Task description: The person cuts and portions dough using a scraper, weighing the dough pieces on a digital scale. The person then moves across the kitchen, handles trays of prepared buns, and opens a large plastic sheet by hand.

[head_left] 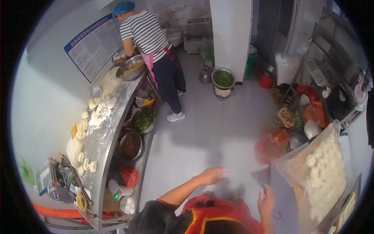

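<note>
My left hand (212, 176) is held out in front of my red apron (218, 202), above the grey floor, its fingertips blurred and its fingers hard to make out. My right hand (266, 199) is at the lower right, beside the grey-white side of a surface (283, 206). Its fingers point up and partly blur; whether they touch that side is unclear. To its right lies a clear plastic bag (327, 175) of pale dough pieces. A tray (346, 212) with more pale pieces shows at the lower right edge.
A co-worker (152, 43) in a striped shirt stands at the floured metal counter (105, 136) on the left, by a bowl of filling (130, 68). Bowls sit on the shelf below. A bowl of chopped greens (223, 78) stands ahead; bags and a red bucket (266, 80) are right.
</note>
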Demonstrator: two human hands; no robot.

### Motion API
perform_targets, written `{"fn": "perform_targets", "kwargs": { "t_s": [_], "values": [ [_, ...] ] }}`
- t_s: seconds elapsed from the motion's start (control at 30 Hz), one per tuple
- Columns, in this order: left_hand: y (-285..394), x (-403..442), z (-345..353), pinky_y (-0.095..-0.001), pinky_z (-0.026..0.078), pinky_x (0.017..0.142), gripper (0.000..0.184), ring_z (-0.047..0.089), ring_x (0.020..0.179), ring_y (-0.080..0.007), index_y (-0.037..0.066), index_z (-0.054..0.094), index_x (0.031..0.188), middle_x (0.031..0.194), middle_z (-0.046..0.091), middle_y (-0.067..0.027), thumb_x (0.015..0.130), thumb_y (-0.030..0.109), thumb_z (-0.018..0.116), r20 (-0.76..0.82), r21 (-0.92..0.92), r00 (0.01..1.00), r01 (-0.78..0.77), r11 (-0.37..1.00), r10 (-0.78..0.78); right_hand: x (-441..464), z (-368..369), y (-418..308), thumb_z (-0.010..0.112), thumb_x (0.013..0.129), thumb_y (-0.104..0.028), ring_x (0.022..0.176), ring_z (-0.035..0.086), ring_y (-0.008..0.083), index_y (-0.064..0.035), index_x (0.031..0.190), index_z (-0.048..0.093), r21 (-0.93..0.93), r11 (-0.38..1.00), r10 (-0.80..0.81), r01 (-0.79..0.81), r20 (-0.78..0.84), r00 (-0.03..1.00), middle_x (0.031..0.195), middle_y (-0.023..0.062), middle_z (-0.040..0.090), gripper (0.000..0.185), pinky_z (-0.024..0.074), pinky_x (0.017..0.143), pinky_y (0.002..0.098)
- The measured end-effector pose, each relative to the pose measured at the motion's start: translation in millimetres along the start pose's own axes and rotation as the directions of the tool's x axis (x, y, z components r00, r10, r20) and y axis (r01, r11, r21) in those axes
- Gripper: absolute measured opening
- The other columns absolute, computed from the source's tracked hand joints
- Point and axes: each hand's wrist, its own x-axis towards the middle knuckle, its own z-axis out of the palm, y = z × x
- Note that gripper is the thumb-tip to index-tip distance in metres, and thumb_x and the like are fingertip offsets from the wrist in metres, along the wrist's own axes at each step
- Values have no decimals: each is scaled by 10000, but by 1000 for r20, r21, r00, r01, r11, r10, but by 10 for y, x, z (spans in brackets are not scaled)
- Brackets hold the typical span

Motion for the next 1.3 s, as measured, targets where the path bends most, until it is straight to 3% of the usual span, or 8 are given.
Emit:
{"fn": "perform_targets", "kwargs": {
  "t_s": [0.3, 0.5, 0.57, 0.6, 0.67, 0.77, 0.83, 1.3],
  "values": [
    [-742, 481, -807, -416, 419, 938, 481, 522, 1113, -342, 56, 499, 1247, 1211, 546, -194, 900, 389, 511, -177, 42, 976, 136, 990, -126, 1846, 836, 78, 535, 836, -86, 882, 607, 333, -24, 1065, 576, 117, 991, -86, 70, 135, 987, 985, 179, 613, 241, 483, 780, 401],
    [-1304, 815, -1391, -418, 421, 945, 519, 520, 1129, -333, 55, 488, 1260, 1205, 556, -191, 891, 419, 514, -149, -21, 810, 571, 821, -567, 3194, 1138, 89, 552, 831, -94, 901, 600, 361, -20, 1031, 568, 216, 951, -253, 219, 144, 957, 969, 186, 616, 214, 487, 774, 429],
    [-1651, 816, -1387, -419, 419, 954, 552, 523, 1128, -338, 56, 484, 1268, 1204, 561, -189, 884, 452, 508, -135, 132, 766, 643, 754, -629, 3574, 1232, 109, 556, 827, -93, 888, 601, 364, -22, 1030, 567, 155, 951, -294, 269, 170, 941, 957, 187, 616, 216, 490, 761, 429],
    [-1765, 812, -1400, -420, 417, 958, 569, 524, 1128, -340, 56, 481, 1272, 1203, 563, -188, 881, 469, 506, -130, 205, 739, 672, 711, -661, 3734, 1254, 95, 546, 841, -100, 929, 596, 355, -25, 1053, 569, 158, 962, -254, 222, 225, 941, 994, 187, 614, 227, 483, 797, 418],
    [-1893, 862, -1501, -422, 411, 968, 594, 525, 1129, -343, 53, 479, 1273, 1209, 562, -187, 876, 495, 498, -40, 107, 725, 687, 718, -688, 4052, 1296, 56, 524, 869, -114, 1013, 584, 335, -30, 1099, 571, 150, 980, -173, 128, 339, 925, 1069, 187, 610, 250, 469, 868, 396],
    [-2074, 1153, -1818, -424, 395, 988, 615, 512, 1150, -348, 47, 472, 1280, 1225, 554, -189, 878, 512, 484, 53, 46, 719, 691, 721, -693, 4511, 1540, 41, 533, 866, -124, 1001, 593, 331, -32, 1083, 578, 81, 991, -129, 106, 407, 904, 1065, 177, 614, 240, 470, 871, 390],
    [-2296, 1361, -2050, -422, 391, 992, 619, 509, 1156, -347, 45, 468, 1284, 1233, 549, -187, 879, 513, 481, 63, 110, 719, 685, 721, -692, 4825, 1815, 44, 543, 831, -87, 904, 604, 344, -28, 1045, 571, 160, 966, -247, 206, 316, 916, 976, 175, 616, 223, 484, 792, 418],
    [-3830, 3699, -4812, -427, 385, 978, 529, 506, 1133, -347, 36, 480, 1249, 1211, 539, -199, 884, 418, 518, -270, 51, 872, 436, 898, -408, 7797, 3299, -678, 518, 843, -96, 932, 592, 340, -26, 1066, 576, -16, 955, -267, 296, 388, 882, 1016, 186, 606, 242, 466, 829, 414]
  ]
}}
